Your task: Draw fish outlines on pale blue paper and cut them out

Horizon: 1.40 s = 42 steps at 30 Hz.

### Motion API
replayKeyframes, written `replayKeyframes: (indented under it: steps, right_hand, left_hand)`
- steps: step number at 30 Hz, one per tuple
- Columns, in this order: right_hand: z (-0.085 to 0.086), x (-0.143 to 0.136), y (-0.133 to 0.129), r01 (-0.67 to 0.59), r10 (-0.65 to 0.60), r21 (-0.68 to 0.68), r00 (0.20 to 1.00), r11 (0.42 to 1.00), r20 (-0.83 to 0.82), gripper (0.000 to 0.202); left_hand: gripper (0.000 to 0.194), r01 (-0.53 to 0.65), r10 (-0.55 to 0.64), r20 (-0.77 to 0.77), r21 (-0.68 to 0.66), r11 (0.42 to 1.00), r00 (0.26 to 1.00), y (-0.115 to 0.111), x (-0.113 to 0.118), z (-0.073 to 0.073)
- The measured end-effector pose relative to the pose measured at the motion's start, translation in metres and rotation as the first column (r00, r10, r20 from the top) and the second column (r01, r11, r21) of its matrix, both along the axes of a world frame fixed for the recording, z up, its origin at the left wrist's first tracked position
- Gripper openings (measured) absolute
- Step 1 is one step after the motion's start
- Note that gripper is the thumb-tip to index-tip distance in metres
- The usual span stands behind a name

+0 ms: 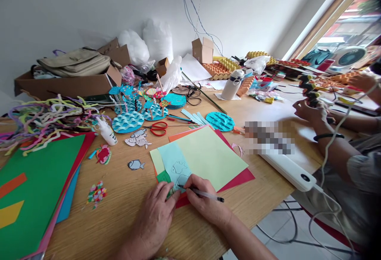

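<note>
My right hand (202, 198) grips a black-capped pen (208, 194), its tip on a light blue paper strip (169, 155). An outlined fish (179, 168) shows on the strip, with a second outline partly drawn beneath it. My left hand (156, 212) lies with fingers stretched over the strip's near end and a small green paper piece (163, 177), holding nothing; what is under the fingertips is hidden. Beneath the strip are a pale green sheet (211, 153) and a red sheet (238, 180). A grey paper fish (136, 164) lies to the left.
Red-handled scissors (158, 129), a glue bottle (106, 132) and blue wavy paper discs (127, 122) stand beyond the sheets. Green card (44, 172) and pipe cleaners (56, 117) lie left. At right are a white power strip (288, 168) and another person's hands (311, 111).
</note>
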State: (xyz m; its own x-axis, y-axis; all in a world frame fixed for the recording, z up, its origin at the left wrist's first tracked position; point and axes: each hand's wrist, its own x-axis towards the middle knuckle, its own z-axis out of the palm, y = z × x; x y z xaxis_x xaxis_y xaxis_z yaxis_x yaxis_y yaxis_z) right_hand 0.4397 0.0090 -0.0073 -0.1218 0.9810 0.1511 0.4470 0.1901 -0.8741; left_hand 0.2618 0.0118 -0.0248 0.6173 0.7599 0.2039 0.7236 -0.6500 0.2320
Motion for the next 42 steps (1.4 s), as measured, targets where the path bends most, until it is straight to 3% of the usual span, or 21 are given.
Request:
replayKeyframes:
  steps: [42]
  right_hand:
    - [0.0016, 0.0002, 0.0004, -0.005, 0.005, 0.009, 1.000, 1.000, 0.017, 0.014]
  left_hand:
    - [0.048, -0.021, 0.020, -0.043, -0.002, 1.000, 0.999, -0.0023, 0.0004, 0.0043]
